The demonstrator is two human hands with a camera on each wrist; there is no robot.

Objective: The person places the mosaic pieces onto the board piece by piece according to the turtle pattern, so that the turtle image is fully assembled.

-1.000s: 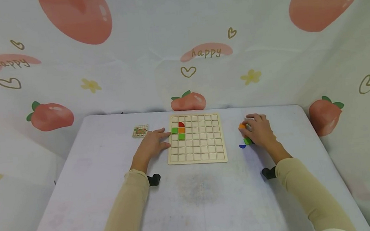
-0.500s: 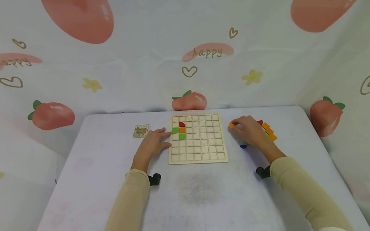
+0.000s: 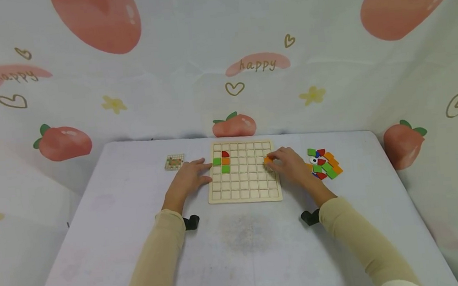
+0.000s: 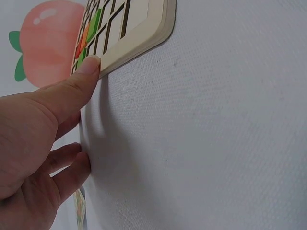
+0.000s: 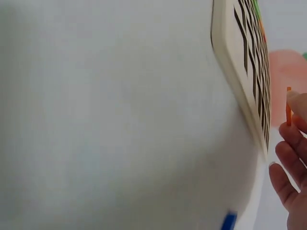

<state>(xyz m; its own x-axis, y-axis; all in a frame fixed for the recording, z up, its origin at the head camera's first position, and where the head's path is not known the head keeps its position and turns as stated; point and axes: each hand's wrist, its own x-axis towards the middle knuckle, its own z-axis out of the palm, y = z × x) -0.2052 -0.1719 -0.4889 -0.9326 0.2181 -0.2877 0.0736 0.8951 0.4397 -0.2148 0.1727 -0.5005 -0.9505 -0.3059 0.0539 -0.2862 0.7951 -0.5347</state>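
A pale wooden grid board (image 3: pixel 244 192) lies on the white table. In its upper left cells sit a red quarter-round tile (image 3: pixel 225 154), an orange tile (image 3: pixel 225 161) and two green tiles (image 3: pixel 225 168). My left hand (image 3: pixel 189 179) touches the board's left edge; in the left wrist view the thumb (image 4: pixel 88 65) rests on the rim, fingers relaxed. An orange tile (image 3: pixel 268 160) is pinched between thumb and fingers of my right hand (image 3: pixel 291 164), over the board's right side. The right wrist view shows that orange tile (image 5: pixel 289 106) edge-on, raised above the board.
A small patterned card (image 3: pixel 174 162) lies left of the board, beside the left hand. To the right is a loose pile of tiles (image 3: pixel 327 168) in green, orange, red and blue, with a white round eye-like piece (image 3: pixel 314 160). A printed cloth backdrop stands behind the table.
My right hand has carried the orange tile leftward from the pile to above the board's right edge, uncovering the pile. The left hand has stayed at the board's edge.
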